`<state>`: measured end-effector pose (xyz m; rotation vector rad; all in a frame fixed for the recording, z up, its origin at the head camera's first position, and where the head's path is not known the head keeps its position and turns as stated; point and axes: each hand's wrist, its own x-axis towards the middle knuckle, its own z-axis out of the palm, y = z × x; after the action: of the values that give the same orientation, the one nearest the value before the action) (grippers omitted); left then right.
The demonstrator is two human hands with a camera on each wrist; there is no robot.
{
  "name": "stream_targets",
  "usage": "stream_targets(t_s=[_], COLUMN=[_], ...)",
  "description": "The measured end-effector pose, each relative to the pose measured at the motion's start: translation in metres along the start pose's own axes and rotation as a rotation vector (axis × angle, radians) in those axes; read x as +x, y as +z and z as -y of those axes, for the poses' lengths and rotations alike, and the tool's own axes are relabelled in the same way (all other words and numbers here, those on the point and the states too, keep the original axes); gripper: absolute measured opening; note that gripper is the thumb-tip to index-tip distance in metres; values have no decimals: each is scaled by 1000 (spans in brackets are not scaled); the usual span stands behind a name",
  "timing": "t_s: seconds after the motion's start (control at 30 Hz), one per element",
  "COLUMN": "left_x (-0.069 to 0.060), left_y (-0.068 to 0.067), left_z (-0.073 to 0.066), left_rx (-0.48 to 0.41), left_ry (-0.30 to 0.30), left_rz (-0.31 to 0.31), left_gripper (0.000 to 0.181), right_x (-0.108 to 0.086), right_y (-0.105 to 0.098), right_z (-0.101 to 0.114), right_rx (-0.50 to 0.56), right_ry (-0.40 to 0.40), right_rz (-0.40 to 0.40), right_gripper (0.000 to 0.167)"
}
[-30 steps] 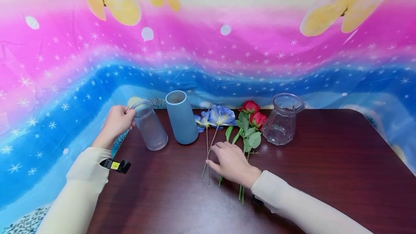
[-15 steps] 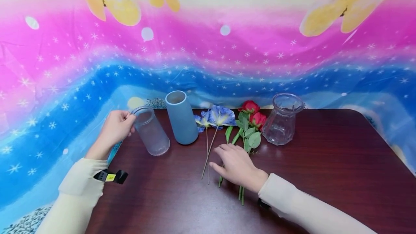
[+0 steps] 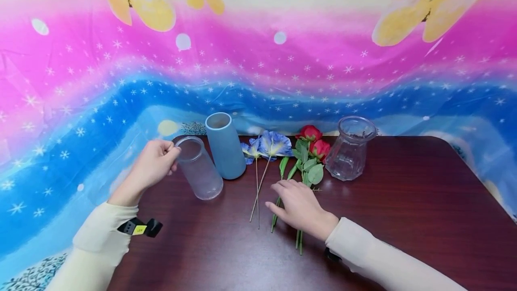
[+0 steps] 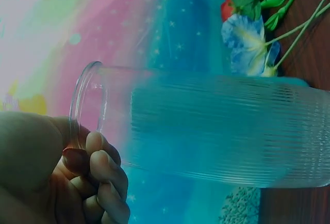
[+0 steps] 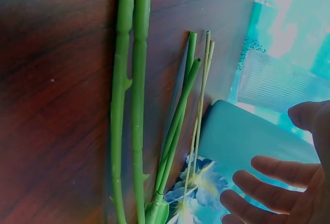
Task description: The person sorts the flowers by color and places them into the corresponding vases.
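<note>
One narrow pinch is all the left hand (image 3: 155,160) has on the rim of a clear ribbed jar (image 3: 202,174), left of centre in the frame; I can't tell whether its base touches the table (image 3: 424,187). To my eye, that hold on smooth glass could slip or let the jar swing, and the blue vase (image 3: 226,149) just beside it might get knocked over. At lower centre, the right hand (image 3: 303,205) has its fingers loosely extended above the green stems (image 5: 138,95), with nothing in its grasp; a careless sweep could drag them into the blue flowers (image 3: 275,143) nearby.
</note>
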<state>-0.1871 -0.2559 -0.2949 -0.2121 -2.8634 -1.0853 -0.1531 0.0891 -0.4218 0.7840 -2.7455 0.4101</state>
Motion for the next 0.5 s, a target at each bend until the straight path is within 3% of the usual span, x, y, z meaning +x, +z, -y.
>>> stream_targets(t_s=[0.27, 0.5], left_x=[-5, -8], left_y=[13, 22], left_z=[-7, -12], left_rx=[-49, -63], left_ry=[16, 38], left_rz=[70, 94], left_gripper=[36, 35], right_x=[-4, -6], right_y=[4, 7], right_z=[-2, -4], right_rx=[-1, 2], right_ry=[7, 12], right_rz=[4, -5], right_gripper=[45, 44])
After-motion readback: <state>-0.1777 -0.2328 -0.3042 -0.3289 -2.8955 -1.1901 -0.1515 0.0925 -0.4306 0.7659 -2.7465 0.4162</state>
